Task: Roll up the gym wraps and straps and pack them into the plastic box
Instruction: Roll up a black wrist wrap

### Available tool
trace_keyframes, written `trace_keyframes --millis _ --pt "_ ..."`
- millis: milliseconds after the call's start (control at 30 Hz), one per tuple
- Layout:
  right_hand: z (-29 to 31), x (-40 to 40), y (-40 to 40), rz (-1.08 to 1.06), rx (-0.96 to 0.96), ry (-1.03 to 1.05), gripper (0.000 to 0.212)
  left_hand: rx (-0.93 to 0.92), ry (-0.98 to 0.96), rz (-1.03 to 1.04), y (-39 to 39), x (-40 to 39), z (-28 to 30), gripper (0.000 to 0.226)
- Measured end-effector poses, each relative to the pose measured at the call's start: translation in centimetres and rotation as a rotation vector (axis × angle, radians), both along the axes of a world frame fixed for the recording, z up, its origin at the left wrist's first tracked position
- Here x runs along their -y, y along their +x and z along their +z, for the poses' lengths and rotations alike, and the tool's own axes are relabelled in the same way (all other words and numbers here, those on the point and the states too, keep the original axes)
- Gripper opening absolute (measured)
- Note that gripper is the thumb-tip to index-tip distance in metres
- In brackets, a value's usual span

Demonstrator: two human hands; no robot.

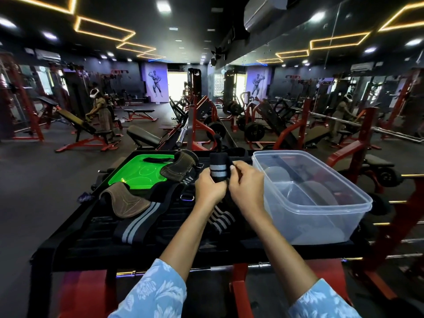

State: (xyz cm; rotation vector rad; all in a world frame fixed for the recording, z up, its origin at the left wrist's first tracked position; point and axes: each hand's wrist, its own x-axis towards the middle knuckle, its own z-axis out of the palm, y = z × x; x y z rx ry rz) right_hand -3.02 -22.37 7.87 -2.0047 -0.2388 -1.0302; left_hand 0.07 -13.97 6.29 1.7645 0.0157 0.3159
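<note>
Both hands raised just left of the clear plastic box [321, 203] on the black worktop [160, 251]. Left hand [210, 187] fingers curl round a black wrist wrap [219, 168] with grey stripes; right hand [246, 183] fingers pinch its loose end. More striped wraps [135, 223] lie left of the box.

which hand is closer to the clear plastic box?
Right. The right hand pinches the striped wrap just beside the plastic box; the left hand grips the wrap farther left.

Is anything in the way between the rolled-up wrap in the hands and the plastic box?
Nothing visible. Both hands, left and right, hold the wrap just left of the open, lidless box.
</note>
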Motion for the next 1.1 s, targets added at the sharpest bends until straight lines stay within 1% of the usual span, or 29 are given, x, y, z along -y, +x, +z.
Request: trace_keyframes --millis 67,133,233,300,400,467,533,600,633,667,700,767,833,867,900,967,1033,1100 --pt "-0.1 -0.4 0.0 0.01 -0.006 -0.026 0.017 0.023 0.023 0.027 -0.3 -0.2 0.3 0.025" --pt "-0.2 -0.6 -0.1 0.013 -0.029 -0.074 0.024 0.049 0.035 0.043 -0.2 -0.4 0.3 0.019" --pt "-0.5 -0.8 0.1 0.068 -0.039 -0.151 0.026 0.089 0.0 0.025 0.2 -0.8 0.0 0.018" --pt "-0.4 -0.7 0.3 0.128 -0.054 -0.117 0.023 0.092 -0.055 0.002 0.2 -1.1 0.0 0.018" --pt "0.3 0.4 1.0 0.216 -0.081 0.084 0.015 0.114 -0.162 -0.119 0.0 -1.3 0.1 0.027" --pt "1.2 1.3 1.5 0.312 -0.149 0.265 0.007 0.125 -0.156 -0.185 -0.2 -1.3 0.1 0.031" --pt "1.6 1.9 2.0 0.377 -0.221 0.375 0.015 0.144 -0.149 -0.205 -0.5 -1.3 0.1 0.031" --pt "1.7 2.2 2.2 0.471 -0.344 0.503 0.026 0.154 -0.147 -0.208 -0.6 -1.2 0.4 0.033" --pt "1.6 2.2 2.2 0.554 -0.41 0.574 0.028 0.156 -0.139 -0.207 -0.6 -1.1 0.6 0.033" --pt "1.5 2.1 2.1 0.631 -0.445 0.61 0.026 0.153 -0.123 -0.202 -0.7 -1.0 0.8 0.034" --pt "1.3 2.1 2.1 0.669 -0.444 0.594 0.023 0.148 -0.107 -0.196 -0.6 -0.9 0.9 0.034" --pt "0.8 2.1 2.1 0.653 -0.387 0.497 0.018 0.145 -0.075 -0.188 -0.8 -0.7 1.0 0.039" --pt "0.6 2.0 2.0 0.625 -0.337 0.432 0.008 0.14 -0.054 -0.188 -0.7 -0.5 0.8 0.042" --pt "0.6 2.0 2.0 0.614 -0.326 0.423 0.003 0.133 -0.045 -0.184 -0.8 -0.3 0.7 0.04" --pt "0.6 1.9 2.0 0.59 -0.321 0.42 0.003 0.128 -0.03 -0.176 -0.7 -0.2 0.6 0.037" --pt "0.6 1.6 2.1 0.493 -0.319 0.406 0.015 0.127 0.01 -0.142 -0.8 0.1 0.4 0.03" --pt "0.5 1.5 2.3 0.4 -0.334 0.368 0.029 0.132 0.036 -0.106 -1.1 0.2 0.4 0.027" --pt "0.8 1.7 2.2 0.401 -0.383 0.339 0.031 0.122 -0.004 -0.139 -1.2 0.1 0.2 0.029"
